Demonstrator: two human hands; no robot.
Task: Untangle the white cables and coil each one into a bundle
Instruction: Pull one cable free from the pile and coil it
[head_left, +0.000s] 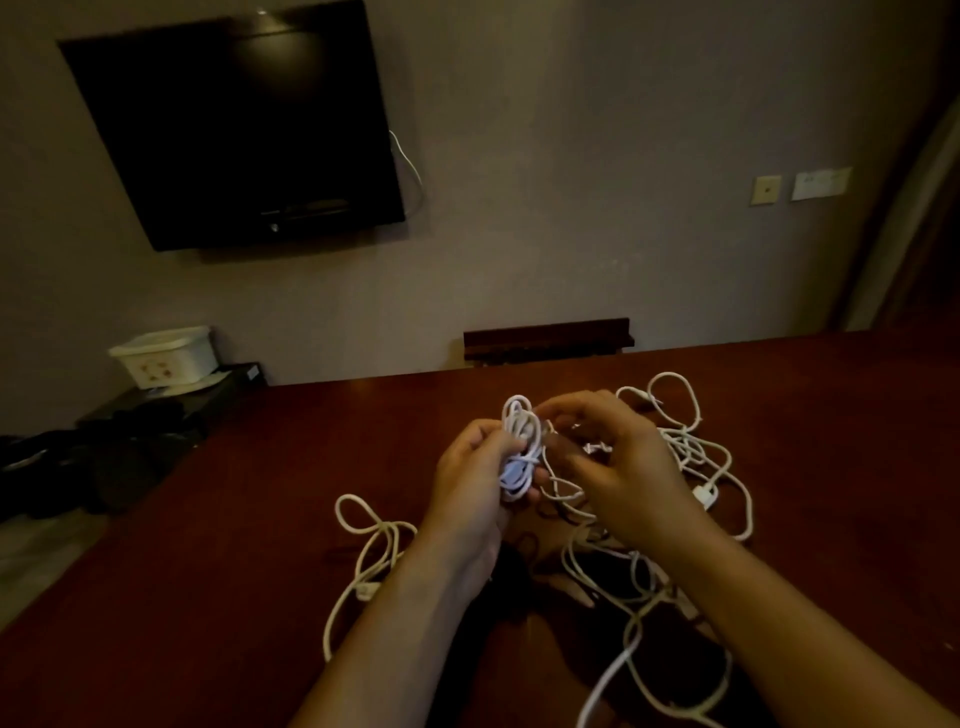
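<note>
Left hand (470, 467) grips coil (519, 452) mid-frame; right hand (618, 467) pinches its tail; slack grip risks unravelling into loose cables (691, 447).

Both bare forearms reach in from the near edge and angle toward the middle, hands close together and raised. The left hand (475, 473) has its fingers curled tight in a closed grip, thumb side up. The right hand (618, 467) sits just beside it, fingers bent inward toward the left, knuckles up.

hotel-like room, wall-mounted TV (234, 130), wooden table (234, 519)
</note>
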